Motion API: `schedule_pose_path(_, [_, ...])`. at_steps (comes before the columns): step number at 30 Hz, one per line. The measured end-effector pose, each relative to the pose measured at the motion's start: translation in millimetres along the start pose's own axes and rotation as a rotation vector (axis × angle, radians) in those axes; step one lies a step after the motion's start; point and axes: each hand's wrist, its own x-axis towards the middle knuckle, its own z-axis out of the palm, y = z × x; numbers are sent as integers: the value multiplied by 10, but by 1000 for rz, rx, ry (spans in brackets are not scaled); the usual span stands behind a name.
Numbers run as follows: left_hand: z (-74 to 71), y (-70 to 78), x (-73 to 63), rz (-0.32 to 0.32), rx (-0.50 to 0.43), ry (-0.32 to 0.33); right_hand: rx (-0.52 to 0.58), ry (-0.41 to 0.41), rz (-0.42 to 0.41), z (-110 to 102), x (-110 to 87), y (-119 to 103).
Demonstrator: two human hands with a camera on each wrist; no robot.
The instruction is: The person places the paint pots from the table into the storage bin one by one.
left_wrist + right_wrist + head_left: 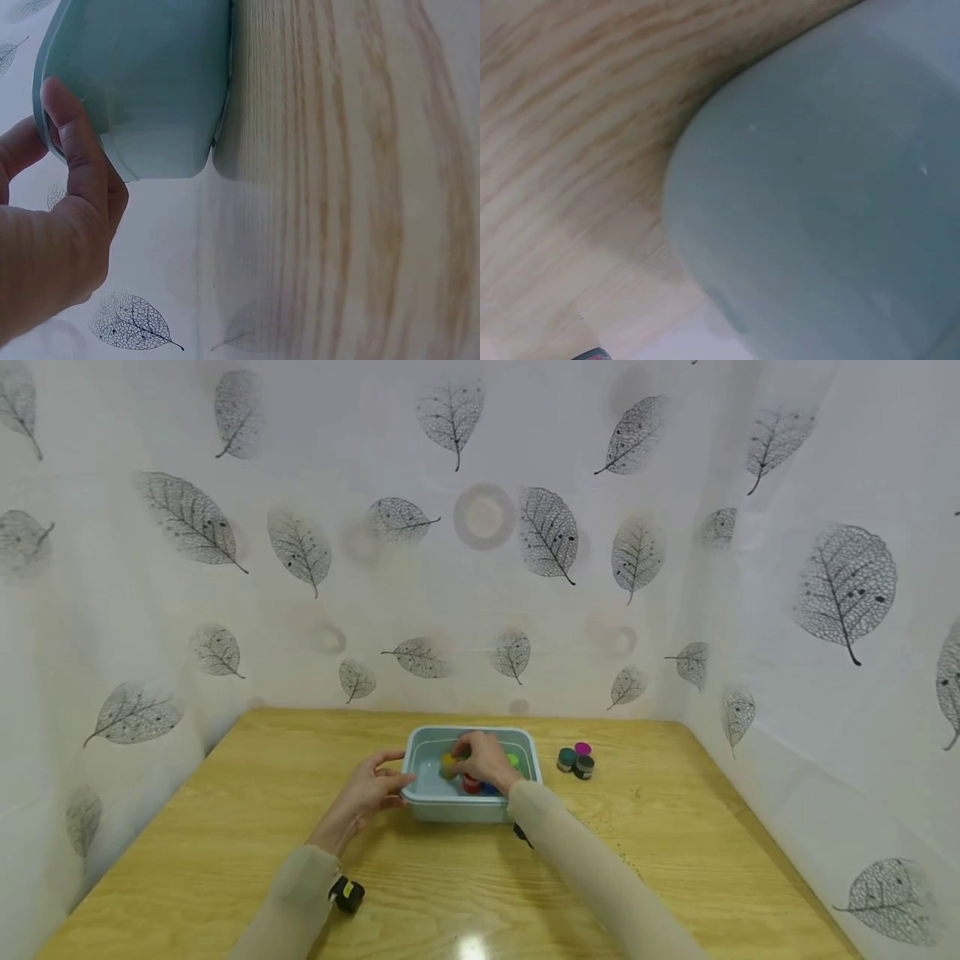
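Note:
A pale blue-green plastic basin [459, 812] stands on the table, with small paint jars inside. My left hand [372, 789] holds its left rim; in the left wrist view the fingers [84, 161] lie around the edge. Reaching over the front rim, my right hand [487, 758] pinches a yellow jar [448, 766] inside the basin. Beneath that hand are a red jar [471, 784] and a blue jar [490, 788], partly covered. A green jar [513, 761] sits to the right. The right wrist view shows the basin's wall [802, 187] but not the hand.
To the right of the basin, a teal-lidded jar [567, 759], a magenta-lidded jar [582, 749] and a black-lidded jar [583, 767] stand close together on the wooden table [225, 843]. A leaf-patterned curtain [480, 602] hangs behind and at both sides.

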Motion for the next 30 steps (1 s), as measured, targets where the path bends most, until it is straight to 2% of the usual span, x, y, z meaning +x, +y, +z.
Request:
schedule_pose_path(9, [-17, 9, -9, -2, -8, 5, -92, -75, -118, 1, -15, -62])
schedule_pose_path(16, [-18, -9, 20, 0, -17, -5, -66, -65, -48, 11, -1, -47])
schedule_pose_path(30, [-1, 4, -6, 13, 15, -17, -39, -25, -41, -5, -25, -24])
